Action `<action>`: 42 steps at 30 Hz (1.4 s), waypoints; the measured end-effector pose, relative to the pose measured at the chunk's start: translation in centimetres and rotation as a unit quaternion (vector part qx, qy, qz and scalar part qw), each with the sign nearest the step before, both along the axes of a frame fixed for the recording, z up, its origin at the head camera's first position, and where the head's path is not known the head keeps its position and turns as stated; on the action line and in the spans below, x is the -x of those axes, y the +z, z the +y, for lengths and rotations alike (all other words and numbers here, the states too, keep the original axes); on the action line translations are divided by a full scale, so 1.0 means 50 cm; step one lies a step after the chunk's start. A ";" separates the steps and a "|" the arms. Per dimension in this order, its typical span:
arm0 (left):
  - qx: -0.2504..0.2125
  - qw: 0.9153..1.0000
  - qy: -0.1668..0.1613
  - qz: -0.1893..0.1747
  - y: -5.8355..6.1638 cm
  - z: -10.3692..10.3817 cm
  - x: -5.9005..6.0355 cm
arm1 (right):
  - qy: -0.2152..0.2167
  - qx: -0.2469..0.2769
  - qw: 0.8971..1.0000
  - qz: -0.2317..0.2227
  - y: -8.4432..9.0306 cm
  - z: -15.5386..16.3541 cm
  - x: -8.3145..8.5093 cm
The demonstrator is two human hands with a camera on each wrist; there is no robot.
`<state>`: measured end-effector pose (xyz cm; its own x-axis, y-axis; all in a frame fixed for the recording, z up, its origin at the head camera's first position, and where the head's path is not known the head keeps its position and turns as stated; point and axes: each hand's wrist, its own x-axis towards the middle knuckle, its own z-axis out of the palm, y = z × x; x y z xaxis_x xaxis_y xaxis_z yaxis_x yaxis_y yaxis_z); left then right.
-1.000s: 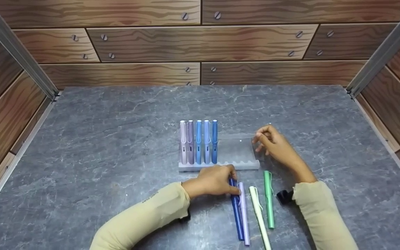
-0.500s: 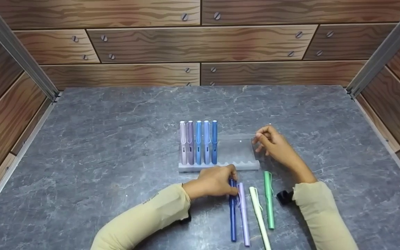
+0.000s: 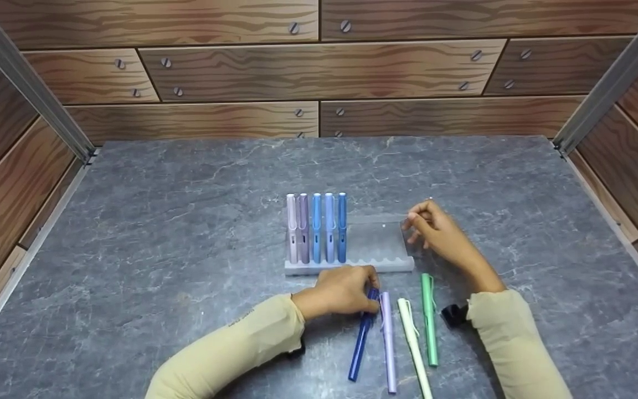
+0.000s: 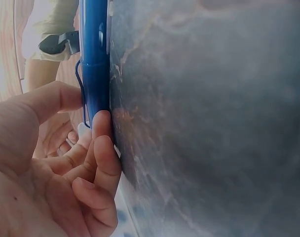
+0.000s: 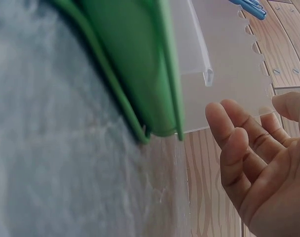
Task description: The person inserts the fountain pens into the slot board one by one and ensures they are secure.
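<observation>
dark blue pen (image 3: 361, 338) — capped, lying slanted on table

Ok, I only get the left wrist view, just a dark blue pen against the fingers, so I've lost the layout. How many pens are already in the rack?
Observer: Five pens stand in the rack, all at its left end.
Operator: And lying loose?
Observer: Four, in front of the rack: the dark blue pen that the left hand grips, then a lilac pen, a cream pen and a green pen to its right.
Operator: What about the other hand?
Observer: The right hand is at the rack's far right corner and holds no pen. I cannot tell whether it touches the rack.
</observation>
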<state>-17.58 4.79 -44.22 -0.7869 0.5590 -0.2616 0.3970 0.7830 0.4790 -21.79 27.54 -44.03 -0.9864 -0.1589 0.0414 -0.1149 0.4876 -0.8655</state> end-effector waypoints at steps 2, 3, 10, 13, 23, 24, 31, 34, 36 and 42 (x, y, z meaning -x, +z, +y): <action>0.003 1.000 0.002 0.001 0.000 0.001 0.000 | 0.001 -0.003 1.000 0.003 0.000 0.000 0.000; 0.005 1.000 0.003 0.001 -0.001 0.001 0.001 | 0.001 -0.004 1.000 0.003 0.000 0.000 0.000; 0.012 1.000 0.008 0.001 0.000 0.000 0.000 | 0.005 -0.011 1.000 0.001 0.000 0.001 -0.001; 0.015 1.000 0.003 0.007 0.001 0.000 -0.002 | 0.006 -0.011 1.000 -0.001 0.002 0.000 -0.004; 0.037 0.999 -0.016 0.029 0.003 0.007 -0.005 | 0.003 -0.013 1.000 0.005 -0.001 0.002 -0.001; 0.037 0.999 -0.016 0.029 0.003 0.007 -0.005 | 0.002 -0.013 1.000 0.005 -0.001 0.002 -0.001; 0.018 1.000 -0.001 0.006 0.004 0.002 -0.002 | 0.001 -0.005 1.000 -0.004 0.003 0.000 -0.002; 0.011 1.000 0.005 -0.004 0.006 -0.001 -0.002 | 0.001 -0.004 1.000 -0.007 0.003 0.001 -0.002; 0.009 1.000 0.006 -0.005 0.006 -0.001 -0.002 | -0.001 -0.005 1.000 -0.007 0.003 0.002 -0.001; -0.009 1.000 0.006 -0.010 0.007 -0.006 -0.003 | -0.003 -0.023 1.000 -0.008 0.000 0.004 0.002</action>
